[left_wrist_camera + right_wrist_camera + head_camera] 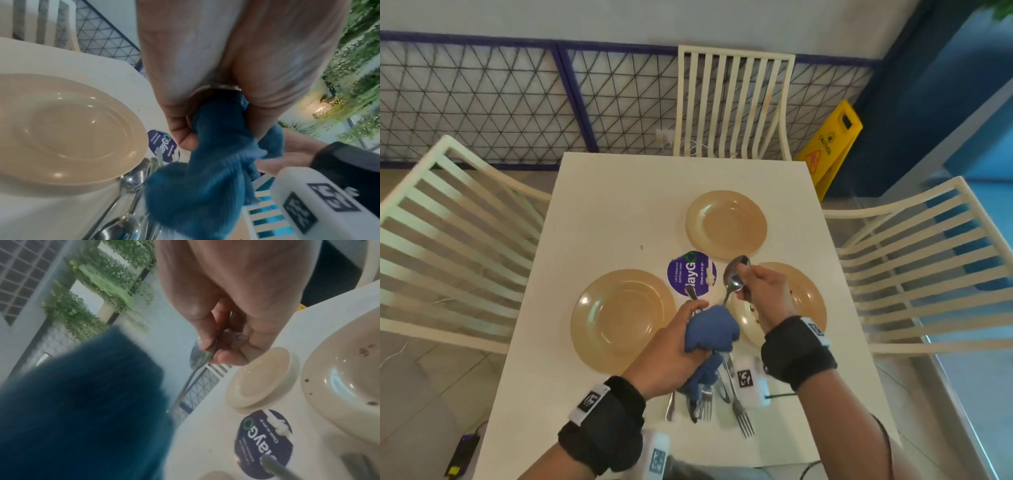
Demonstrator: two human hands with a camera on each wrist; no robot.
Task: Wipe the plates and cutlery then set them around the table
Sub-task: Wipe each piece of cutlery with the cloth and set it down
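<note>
Three tan plates sit on the white table (619,205): a far plate (726,224), a left plate (623,320) and a right plate (808,298) partly under my right hand. My right hand (763,291) pinches a metal spoon (736,274) by its bowl, above the table; a second bowl seems to show beside it. The spoon handle (185,387) runs down into a bunched blue cloth (710,329), which my left hand (678,342) grips around it. Loose forks, a knife and spoons (709,397) lie near the front edge. The right plate (345,369) carries dark specks.
White slatted chairs stand at the left (448,240), far (732,102) and right (928,260) sides. A round purple sticker (691,274) marks the table's middle. A white marker box (751,380) lies beside the cutlery. A yellow caution sign (832,144) stands beyond the far right corner.
</note>
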